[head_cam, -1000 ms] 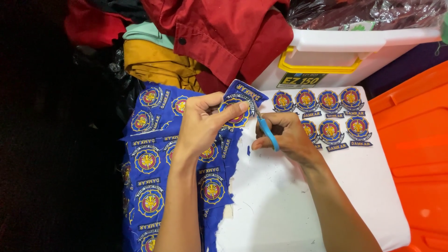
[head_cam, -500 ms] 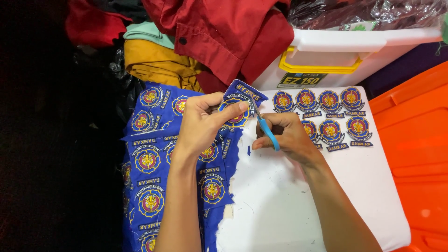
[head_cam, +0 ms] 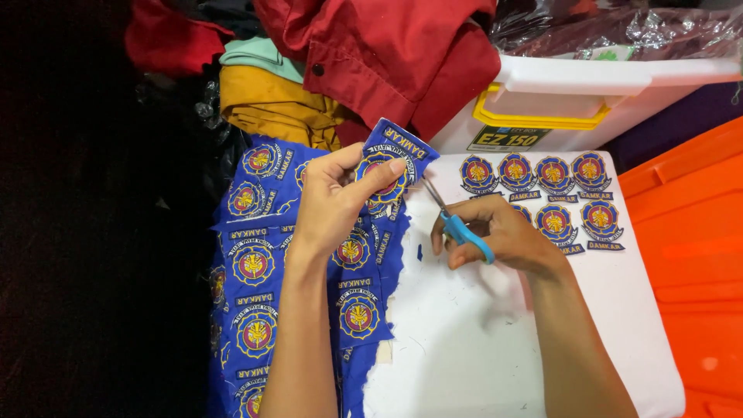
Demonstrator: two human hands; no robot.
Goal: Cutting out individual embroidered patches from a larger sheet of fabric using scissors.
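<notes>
My left hand (head_cam: 334,203) pinches a piece of blue cloth with a round embroidered badge (head_cam: 391,159), lifted off a long blue sheet of the same badges (head_cam: 255,267). My right hand (head_cam: 507,232) grips small scissors with blue handles (head_cam: 460,226); their blades point up toward the edge of the held piece. Both hands work over a white board (head_cam: 495,340). Several cut-out badges (head_cam: 542,190) lie in two rows on the board, just right of my right hand.
A white bin with a yellow handle (head_cam: 588,97) stands behind the board. Red (head_cam: 387,54) and mustard (head_cam: 271,104) garments are piled at the back. An orange plastic crate (head_cam: 689,255) borders the right side. The left is dark.
The hands have barely moved; the scissors stay at the edge of the held badge piece.
</notes>
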